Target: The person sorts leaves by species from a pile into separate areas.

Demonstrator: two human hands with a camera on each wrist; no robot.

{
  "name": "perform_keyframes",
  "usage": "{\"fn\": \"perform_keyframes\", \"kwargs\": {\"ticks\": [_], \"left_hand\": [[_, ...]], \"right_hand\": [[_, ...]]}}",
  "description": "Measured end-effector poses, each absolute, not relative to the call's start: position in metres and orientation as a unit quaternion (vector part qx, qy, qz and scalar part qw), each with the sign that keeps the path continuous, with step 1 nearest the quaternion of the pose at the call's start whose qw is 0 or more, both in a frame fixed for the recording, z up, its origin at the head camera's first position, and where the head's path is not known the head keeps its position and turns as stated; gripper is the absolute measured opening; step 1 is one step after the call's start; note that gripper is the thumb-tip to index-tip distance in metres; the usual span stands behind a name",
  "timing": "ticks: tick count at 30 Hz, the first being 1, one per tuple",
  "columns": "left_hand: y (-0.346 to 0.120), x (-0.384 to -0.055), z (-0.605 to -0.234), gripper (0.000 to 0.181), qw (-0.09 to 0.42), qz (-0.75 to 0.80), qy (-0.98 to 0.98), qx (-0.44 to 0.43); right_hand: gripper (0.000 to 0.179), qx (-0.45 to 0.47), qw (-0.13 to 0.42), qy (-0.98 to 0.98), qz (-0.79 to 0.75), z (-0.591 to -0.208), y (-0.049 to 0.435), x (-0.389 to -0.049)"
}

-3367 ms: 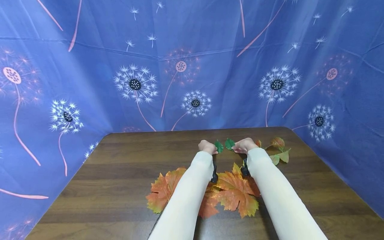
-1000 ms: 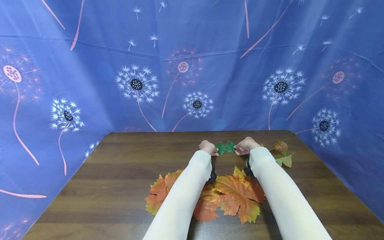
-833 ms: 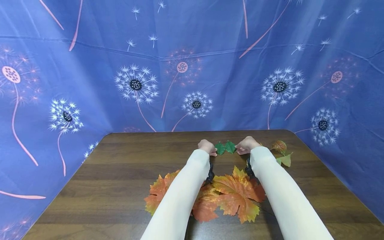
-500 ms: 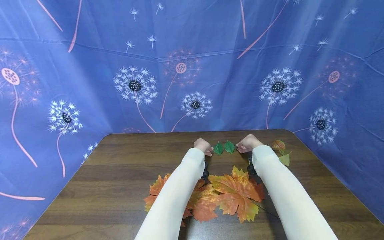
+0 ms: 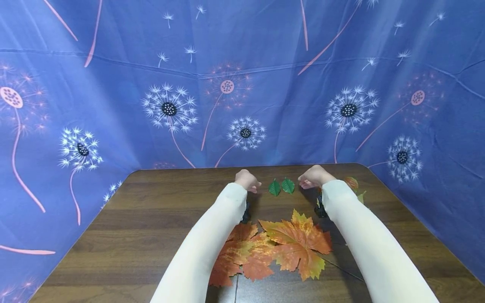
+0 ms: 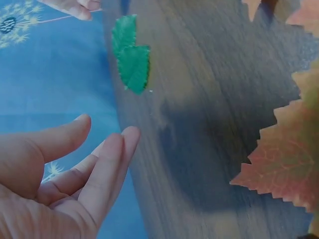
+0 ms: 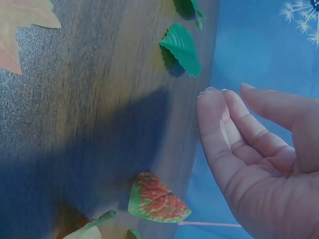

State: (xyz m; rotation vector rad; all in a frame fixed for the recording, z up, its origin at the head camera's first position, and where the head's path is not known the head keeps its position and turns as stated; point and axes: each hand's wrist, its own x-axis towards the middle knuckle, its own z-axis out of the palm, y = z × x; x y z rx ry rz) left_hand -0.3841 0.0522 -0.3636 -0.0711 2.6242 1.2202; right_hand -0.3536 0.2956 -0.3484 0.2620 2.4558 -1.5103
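Two small green leaves (image 5: pixel 274 187) with toothed edges lie side by side near the far edge of the table. To their left, my left hand (image 5: pixel 247 181) is held with nothing in it; the left wrist view shows its thumb parted from its extended fingers (image 6: pixel 107 164). On the other side my right hand (image 5: pixel 313 176) is also free, fingers loosely bent and thumb apart. From the right wrist, the nearer green leaf (image 7: pixel 182 47) appears just beyond the fingertips, with a gap between. The second green leaf (image 7: pixel 187 7) is partly cut off there.
Large orange and yellow maple leaves (image 5: pixel 299 244) spread over the middle of the brown wooden table (image 5: pixel 151 235), partly under my left sleeve. A red-green leaf (image 7: pixel 157 199) and a pale leaf (image 5: pixel 361 197) lie right of my right hand. A blue dandelion cloth (image 5: pixel 280 126) hangs behind.
The green leaves came together from a small gap, both hands at their outer edges. Both hands have since let go and drawn outward, the left farther; the leaves stay side by side.
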Motion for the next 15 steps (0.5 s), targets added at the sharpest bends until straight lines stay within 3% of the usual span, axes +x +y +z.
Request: {"fn": "perform_keyframes", "kwargs": {"ticks": [6, 15], "left_hand": [[0.031, -0.373, -0.351, 0.041, 0.147, 0.471, 0.869, -0.026], [-0.003, -0.36, -0.336, 0.017, 0.151, 0.436, 0.887, 0.012]], "right_hand": [[0.036, 0.059, 0.129, 0.846, -0.514, -0.345, 0.29, -0.352], [0.038, -0.007, 0.15, 0.852, -0.501, -0.341, 0.288, -0.341]]}}
